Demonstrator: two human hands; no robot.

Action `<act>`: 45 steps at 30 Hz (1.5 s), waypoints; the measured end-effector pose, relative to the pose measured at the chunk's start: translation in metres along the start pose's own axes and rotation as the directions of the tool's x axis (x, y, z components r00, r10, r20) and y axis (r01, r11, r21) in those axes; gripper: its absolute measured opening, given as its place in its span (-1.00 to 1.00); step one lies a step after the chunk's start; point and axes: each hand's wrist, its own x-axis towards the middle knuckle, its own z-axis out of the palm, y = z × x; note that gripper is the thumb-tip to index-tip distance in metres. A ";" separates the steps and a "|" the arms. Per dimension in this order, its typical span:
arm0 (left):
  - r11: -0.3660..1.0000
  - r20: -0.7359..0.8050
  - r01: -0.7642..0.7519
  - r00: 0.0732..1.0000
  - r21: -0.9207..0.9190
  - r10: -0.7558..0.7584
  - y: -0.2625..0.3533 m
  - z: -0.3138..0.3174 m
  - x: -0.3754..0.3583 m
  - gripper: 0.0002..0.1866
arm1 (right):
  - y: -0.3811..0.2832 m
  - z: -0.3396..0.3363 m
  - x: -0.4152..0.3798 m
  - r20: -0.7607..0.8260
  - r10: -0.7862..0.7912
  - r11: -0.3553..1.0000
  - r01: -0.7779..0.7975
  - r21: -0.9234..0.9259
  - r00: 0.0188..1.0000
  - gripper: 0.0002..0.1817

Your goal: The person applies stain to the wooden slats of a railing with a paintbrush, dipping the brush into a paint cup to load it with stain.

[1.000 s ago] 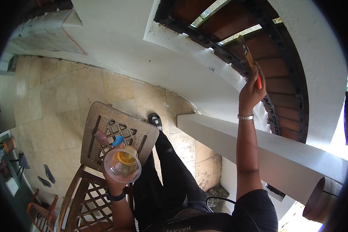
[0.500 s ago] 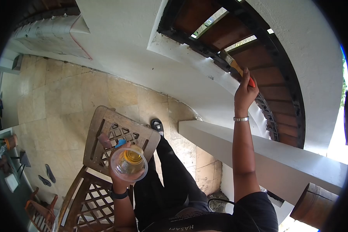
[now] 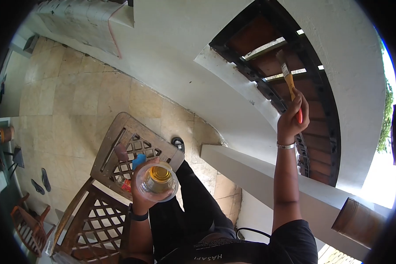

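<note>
My left hand (image 3: pixel 141 187) is closed round a clear plastic cup (image 3: pixel 157 189) with yellowish liquid in it, held above a wooden chair. My right hand (image 3: pixel 293 115) grips a paintbrush (image 3: pixel 288 79) by its wooden, red-ended handle. The bristles point up and away, in front of the brown slats (image 3: pixel 266 66) of a black-framed curved opening in the white wall (image 3: pixel 171 53). Whether the bristles touch a slat, I cannot tell.
Below the cup stands a wooden chair (image 3: pixel 119 127) with a blue piece (image 3: pixel 139 161) and a reddish piece (image 3: pixel 121 152) on its seat. A white ledge (image 3: pixel 246 169) runs under my right arm. Sandals (image 3: pixel 45 179) lie on the tiled floor.
The brush, mostly hidden before, now shows fully in my right hand, raised before the slats. The view has shifted, and the cup in my left hand appears slightly farther right.
</note>
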 end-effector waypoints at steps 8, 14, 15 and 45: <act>0.988 -0.079 0.124 0.988 -0.095 -0.132 -0.003 -0.013 -0.018 -0.11 | 0.000 0.079 0.021 -0.108 0.440 0.875 -0.399 0.275 0.891 -0.66; 0.989 -0.045 0.147 0.988 -0.016 -0.148 0.013 -0.019 -0.017 -0.10 | 0.019 0.081 -0.011 0.163 0.413 0.892 -0.434 0.124 0.896 -0.68; 0.990 -0.030 0.141 0.990 -0.015 -0.141 0.020 -0.019 -0.016 -0.10 | 0.017 0.081 -0.008 0.174 0.447 0.881 -0.466 0.087 0.878 -0.68; 1.000 -0.095 0.008 0.995 -0.018 -0.010 0.086 -0.043 -0.062 -0.13 | -0.034 -0.001 -0.010 -0.255 0.355 0.933 -0.327 0.148 0.899 -0.69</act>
